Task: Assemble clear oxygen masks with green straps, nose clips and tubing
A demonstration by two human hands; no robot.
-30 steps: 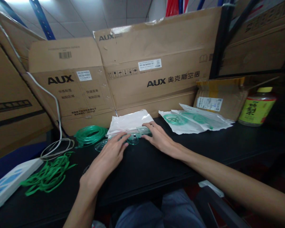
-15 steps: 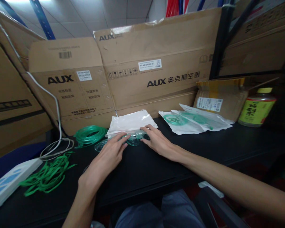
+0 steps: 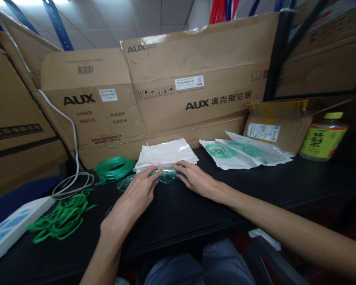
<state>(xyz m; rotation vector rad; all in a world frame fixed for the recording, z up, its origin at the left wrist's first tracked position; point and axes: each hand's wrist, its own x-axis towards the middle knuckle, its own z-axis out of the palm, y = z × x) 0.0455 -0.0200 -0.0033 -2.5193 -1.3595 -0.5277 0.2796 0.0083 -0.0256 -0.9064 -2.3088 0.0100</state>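
While our left hand [image 3: 133, 198] and right hand [image 3: 197, 180] pinch the clear green mask [image 3: 166, 175], it rests against the plastic bags [image 3: 166, 152].

Clear green mask [image 3: 167, 175] at frame centre is mostly covered by fingertips of left hand [image 3: 133, 202] and right hand [image 3: 197, 182]; grip unclear. White box [image 3: 10, 231] cut off at lower left edge. Bottle [image 3: 323, 137] label at right too blurred to read. Small carton label text [image 3: 189, 82] illegible.
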